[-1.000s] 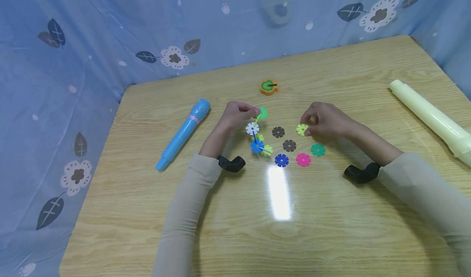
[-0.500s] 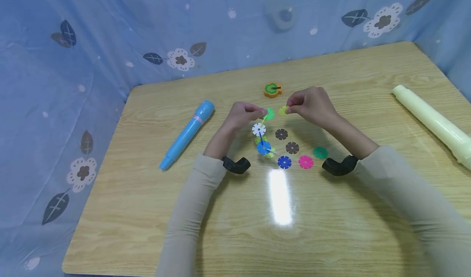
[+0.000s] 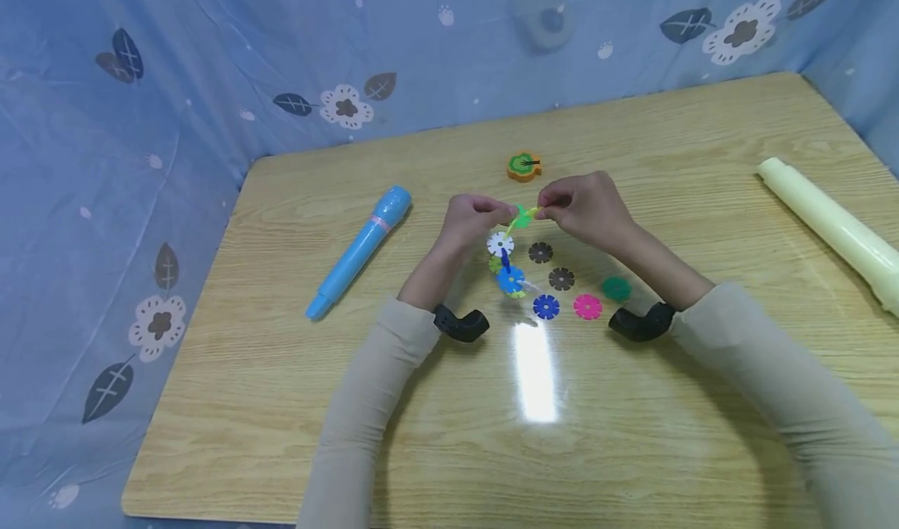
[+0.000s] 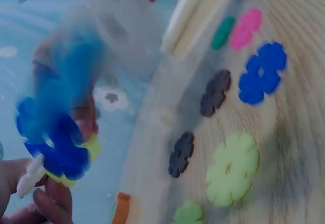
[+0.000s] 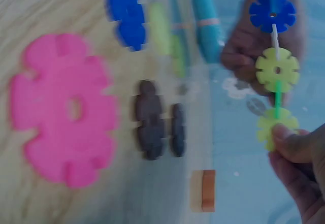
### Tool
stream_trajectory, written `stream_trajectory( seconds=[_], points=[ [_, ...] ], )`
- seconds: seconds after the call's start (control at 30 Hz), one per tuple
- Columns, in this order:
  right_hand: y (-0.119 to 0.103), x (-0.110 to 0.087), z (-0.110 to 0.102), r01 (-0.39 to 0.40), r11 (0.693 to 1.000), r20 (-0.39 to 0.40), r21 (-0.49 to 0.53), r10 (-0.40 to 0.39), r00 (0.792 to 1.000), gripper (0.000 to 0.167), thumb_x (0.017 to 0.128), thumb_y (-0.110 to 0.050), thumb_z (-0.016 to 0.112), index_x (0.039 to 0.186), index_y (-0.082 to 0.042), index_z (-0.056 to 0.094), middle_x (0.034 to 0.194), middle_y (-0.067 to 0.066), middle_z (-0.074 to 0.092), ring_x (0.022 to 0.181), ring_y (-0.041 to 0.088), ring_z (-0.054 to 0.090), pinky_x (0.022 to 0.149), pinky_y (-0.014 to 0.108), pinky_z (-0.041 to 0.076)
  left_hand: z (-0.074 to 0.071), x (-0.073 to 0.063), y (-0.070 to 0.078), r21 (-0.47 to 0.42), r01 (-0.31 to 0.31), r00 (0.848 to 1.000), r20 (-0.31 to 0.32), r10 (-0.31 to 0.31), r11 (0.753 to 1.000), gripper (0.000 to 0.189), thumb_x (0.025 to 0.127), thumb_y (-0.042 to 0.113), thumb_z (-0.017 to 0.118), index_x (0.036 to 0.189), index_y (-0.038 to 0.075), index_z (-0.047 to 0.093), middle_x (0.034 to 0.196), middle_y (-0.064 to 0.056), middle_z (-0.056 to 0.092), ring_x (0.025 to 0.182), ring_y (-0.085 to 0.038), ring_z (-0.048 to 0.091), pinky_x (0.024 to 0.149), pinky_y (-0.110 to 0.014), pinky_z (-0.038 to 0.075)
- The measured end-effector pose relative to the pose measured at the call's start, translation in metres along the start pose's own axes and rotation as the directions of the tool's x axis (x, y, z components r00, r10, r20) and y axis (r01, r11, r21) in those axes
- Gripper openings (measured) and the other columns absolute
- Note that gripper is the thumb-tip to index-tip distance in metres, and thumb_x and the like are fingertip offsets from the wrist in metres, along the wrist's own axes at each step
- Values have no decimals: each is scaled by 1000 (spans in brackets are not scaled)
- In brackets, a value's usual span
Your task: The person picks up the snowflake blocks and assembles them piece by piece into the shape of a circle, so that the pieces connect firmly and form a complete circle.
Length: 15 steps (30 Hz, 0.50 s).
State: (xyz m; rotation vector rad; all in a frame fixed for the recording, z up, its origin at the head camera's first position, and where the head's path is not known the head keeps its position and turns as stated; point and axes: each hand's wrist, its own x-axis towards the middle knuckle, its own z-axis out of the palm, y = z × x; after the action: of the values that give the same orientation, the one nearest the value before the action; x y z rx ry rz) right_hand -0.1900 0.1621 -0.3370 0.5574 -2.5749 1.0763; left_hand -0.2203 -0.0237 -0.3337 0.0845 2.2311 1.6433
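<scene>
Over the table, both hands hold a dangling chain of notched plastic snowflake discs. My left hand [image 3: 472,223] pinches the chain by its green disc [image 3: 522,217], near the top. From the right, my right hand [image 3: 591,209] pinches a yellow disc [image 5: 277,127] between thumb and fingers. In the right wrist view this disc meets the edge-on green one; how deep their slots engage I cannot tell. Below hang a white disc [image 3: 500,244], a dark blue one and a light blue disc [image 3: 511,279]. The chain's near end is blurred in the left wrist view.
Loose discs lie below the hands: brown ones [image 3: 561,279], a blue one [image 3: 545,307], a pink one [image 3: 588,307], a green one [image 3: 616,289] and yellow-green ones [image 4: 233,169]. An orange tree block [image 3: 524,167] sits behind. A blue tube [image 3: 360,252] and cream tube [image 3: 829,228] flank them.
My right hand has lifted the yellow disc from the table and brought it left to the chain's green disc. The left hand keeps its hold, and the chain has turned slightly.
</scene>
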Motion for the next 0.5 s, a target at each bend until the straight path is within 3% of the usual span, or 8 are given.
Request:
stream_trajectory(
  seconds=[0.1,0.2,0.27,0.37,0.43,0.5],
  points=[
    [2,1,4,118,992,-8,-45,-118,993,5,75,-1,73,71,-1,69,70,12,69,60,19,65,56,20,47,-1,-3,-1,45,-37,999,-15,38,998,19,83,14,68,89,-3,69,96,-12,68,88,-17,60,78,-25,46],
    [2,3,6,173,982,6,-74,-173,985,4,74,-1,73,73,-1,69,70,10,69,60,18,65,57,28,50,-5,-5,-1,227,-126,991,-16,134,966,19,83,19,69,91,2,71,92,-9,69,81,-15,61,69,-21,46],
    [1,4,6,199,977,29,-78,-197,980,5,74,-1,73,74,-1,69,70,9,69,61,18,65,58,30,51,-7,-6,1,371,-220,970,-14,242,902,21,82,23,70,94,6,72,91,-7,71,79,-15,62,67,-21,47],
    [0,6,7,212,976,38,-53,-210,977,5,75,-1,73,74,-2,68,71,9,69,62,18,66,58,30,52,-9,-8,6,511,-354,918,29,395,784,25,81,26,71,99,9,72,93,-4,71,81,-14,62,70,-22,47],
    [-1,6,7,208,978,35,-33,-207,978,5,75,0,72,74,-2,68,70,9,69,62,18,66,58,29,52,-8,-8,9,550,-420,890,94,446,722,24,80,26,71,98,10,72,93,-4,70,82,-14,60,73,-22,46],
    [-1,6,7,195,981,36,-16,-195,980,4,75,0,72,74,-1,68,71,9,70,62,18,66,58,26,52,-7,-9,12,564,-453,881,161,446,691,21,80,24,71,95,10,73,92,-3,70,81,-12,60,72,-22,46]
  ],
)
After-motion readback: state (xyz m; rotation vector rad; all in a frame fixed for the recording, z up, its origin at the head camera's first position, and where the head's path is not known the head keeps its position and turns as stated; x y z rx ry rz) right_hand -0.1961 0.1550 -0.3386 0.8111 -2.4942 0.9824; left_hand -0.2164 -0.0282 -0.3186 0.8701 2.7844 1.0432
